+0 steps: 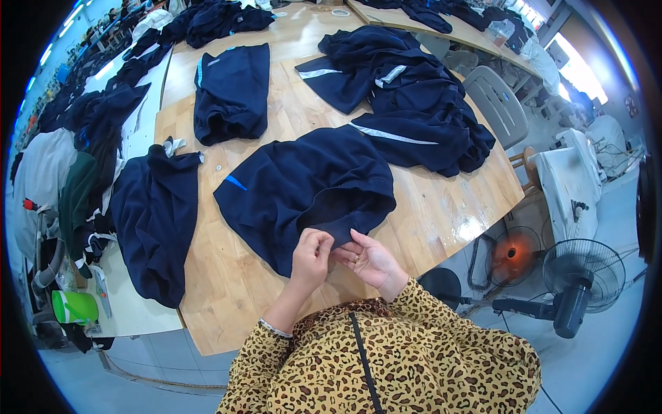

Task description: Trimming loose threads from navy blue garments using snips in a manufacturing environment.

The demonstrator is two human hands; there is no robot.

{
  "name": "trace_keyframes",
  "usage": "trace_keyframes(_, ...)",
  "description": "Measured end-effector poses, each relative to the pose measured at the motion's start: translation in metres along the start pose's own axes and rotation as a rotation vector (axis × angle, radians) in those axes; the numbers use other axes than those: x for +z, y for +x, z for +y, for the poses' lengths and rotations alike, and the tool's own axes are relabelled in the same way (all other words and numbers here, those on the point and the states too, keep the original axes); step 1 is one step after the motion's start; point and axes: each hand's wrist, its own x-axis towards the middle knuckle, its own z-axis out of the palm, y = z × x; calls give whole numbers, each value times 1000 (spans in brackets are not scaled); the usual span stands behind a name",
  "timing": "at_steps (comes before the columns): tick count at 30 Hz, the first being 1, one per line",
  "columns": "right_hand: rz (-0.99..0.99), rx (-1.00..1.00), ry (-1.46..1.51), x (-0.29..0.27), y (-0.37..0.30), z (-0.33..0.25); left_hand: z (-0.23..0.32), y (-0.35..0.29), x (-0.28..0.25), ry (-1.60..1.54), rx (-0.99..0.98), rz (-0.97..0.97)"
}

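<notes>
A navy garment with a short bright blue strip lies on the wooden table in front of me, its wide opening turned toward me. At the near rim of that opening, my left hand is closed, thumb and fingers pinching the cloth. Just to its right, my right hand is turned partly palm up, its curled fingers and thumb at the same edge. The two hands' fingertips almost meet, and whatever small detail lies between them is hidden.
A folded navy piece lies beyond the garment, and a heap of navy garments with white stripes at the far right. Another navy garment hangs over the table's left side. A green bucket, a grey chair and a standing fan surround the table.
</notes>
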Motion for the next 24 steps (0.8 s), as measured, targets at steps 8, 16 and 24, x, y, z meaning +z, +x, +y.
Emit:
trace_keyframes(8,-18,-20,10,-4,5,-1,12,9,-3,-56,31,-28)
trace_keyframes(16,0,13,5,-2,3,-2,2,11,0,-199,-139,-104)
trace_keyframes(24,1,28,53,-1,1,-8,11,15,-20,-557,-564,-124)
